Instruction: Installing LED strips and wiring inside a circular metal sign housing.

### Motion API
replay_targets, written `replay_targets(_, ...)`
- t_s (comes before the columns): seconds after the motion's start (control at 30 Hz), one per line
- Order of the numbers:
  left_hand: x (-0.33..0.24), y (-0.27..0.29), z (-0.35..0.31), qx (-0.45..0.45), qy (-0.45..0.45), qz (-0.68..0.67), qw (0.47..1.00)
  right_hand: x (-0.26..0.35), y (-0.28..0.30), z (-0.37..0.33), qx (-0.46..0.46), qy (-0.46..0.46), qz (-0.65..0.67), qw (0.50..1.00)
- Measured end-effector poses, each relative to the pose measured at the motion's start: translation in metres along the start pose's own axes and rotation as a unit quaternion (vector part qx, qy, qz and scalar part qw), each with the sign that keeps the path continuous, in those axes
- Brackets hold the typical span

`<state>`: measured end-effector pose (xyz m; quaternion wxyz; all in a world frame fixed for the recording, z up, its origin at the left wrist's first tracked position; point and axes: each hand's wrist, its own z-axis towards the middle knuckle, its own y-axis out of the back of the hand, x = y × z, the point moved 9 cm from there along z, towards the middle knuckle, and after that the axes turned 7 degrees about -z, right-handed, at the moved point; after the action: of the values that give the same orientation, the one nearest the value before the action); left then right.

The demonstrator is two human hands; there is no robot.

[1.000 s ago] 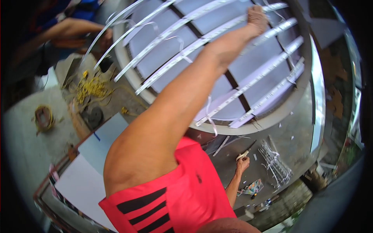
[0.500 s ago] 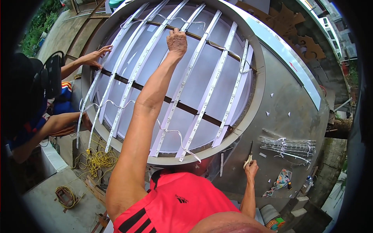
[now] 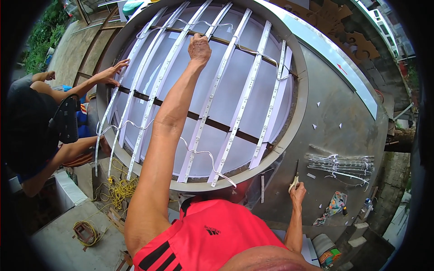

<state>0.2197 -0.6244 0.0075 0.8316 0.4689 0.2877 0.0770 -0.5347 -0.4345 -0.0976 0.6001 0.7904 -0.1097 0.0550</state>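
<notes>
From the head camera, my left hand (image 3: 199, 46) was stretched far up inside the big round sign housing (image 3: 302, 90), its fingers closed on one of the white light strips (image 3: 200, 118) near the strip's upper end, where a dark crossbar (image 3: 226, 128) ran behind it. My right hand (image 3: 297, 193) was well apart from it, low on the flat grey metal panel (image 3: 334, 131) outside the ring, clamped around a slim tool with a pale handle (image 3: 295, 177); I could not tell what kind of tool it was.

The strip I held lay among a row of similar strips running across the pale backing sheet (image 3: 226, 97). I judged it light, thin and narrow, stiff enough to stay straight but likely to bend or kink if pulled from one end, so it was best pinched by its edges close to a crossbar. The small dots along its face looked fragile. Thin white wires (image 3: 201, 153) looped loosely from strip to strip, soft and easy to snag.

The housing's rim was smooth, dull sheet metal, curved and hard. A bundle of spare strips (image 3: 343, 163) lay on the panel near my right hand. At the left another person's hand (image 3: 113, 72) rested on the outermost strips. Yellow cord (image 3: 115, 192) lay tangled on the concrete floor (image 3: 54, 235) below.
</notes>
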Motion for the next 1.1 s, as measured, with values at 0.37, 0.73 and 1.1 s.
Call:
replay_targets(0.37, 0.061, 0.028, 0.027, 0.256, 0.077, -0.344, 0.900, 0.003, -0.001, 0.004, 0.026, -0.002, -0.023, 0.999)
replay_targets(0.73, 0.101, 0.194, -0.185, 0.510, 0.036, -0.177, 0.841, 0.009, -0.008, 0.017, 0.029, 0.066, -0.096, 0.993)
replay_targets(1.1, 0.095, 0.187, -0.273, 0.463, 0.025, -0.161, 0.871, 0.008, -0.004, 0.014, 0.016, 0.015, -0.111, 0.994)
